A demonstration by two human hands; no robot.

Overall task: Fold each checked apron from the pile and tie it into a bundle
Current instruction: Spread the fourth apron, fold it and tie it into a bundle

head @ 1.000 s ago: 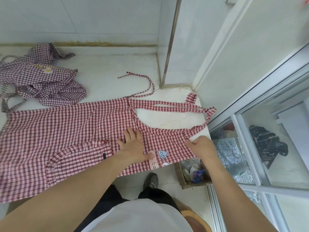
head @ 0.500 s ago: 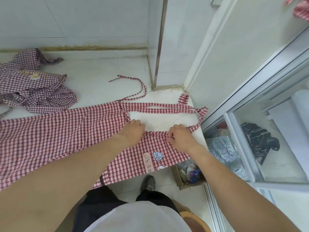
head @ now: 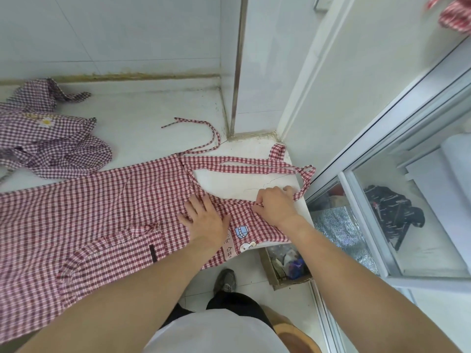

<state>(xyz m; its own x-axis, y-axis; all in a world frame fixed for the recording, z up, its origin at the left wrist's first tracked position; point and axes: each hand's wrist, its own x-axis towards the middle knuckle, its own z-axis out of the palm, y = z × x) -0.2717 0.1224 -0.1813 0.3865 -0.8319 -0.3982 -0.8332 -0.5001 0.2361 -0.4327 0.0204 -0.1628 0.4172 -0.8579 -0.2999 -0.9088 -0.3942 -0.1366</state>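
A red checked apron (head: 89, 212) lies spread flat across the white counter (head: 142, 123), its bib end to the right with a cartoon patch. Its neck strap (head: 254, 166) and a loose tie (head: 204, 128) lie beyond the bib. My left hand (head: 204, 220) presses flat on the bib, fingers apart. My right hand (head: 274, 202) pinches the bib's top edge near the counter's right corner. A pile of purple checked aprons (head: 48, 133) lies crumpled at the back left.
A tiled wall and a metal-edged corner (head: 237, 72) close off the back. To the right stands a glass sliding door (head: 397, 200). A cardboard box of small items (head: 285, 266) sits on the floor by my shoe (head: 225, 280). Red checked cloth (head: 456, 16) shows at top right.
My left hand has shifted down and lies flat on the bib. My right hand has stayed on the bib's top edge. The view has shifted slightly.
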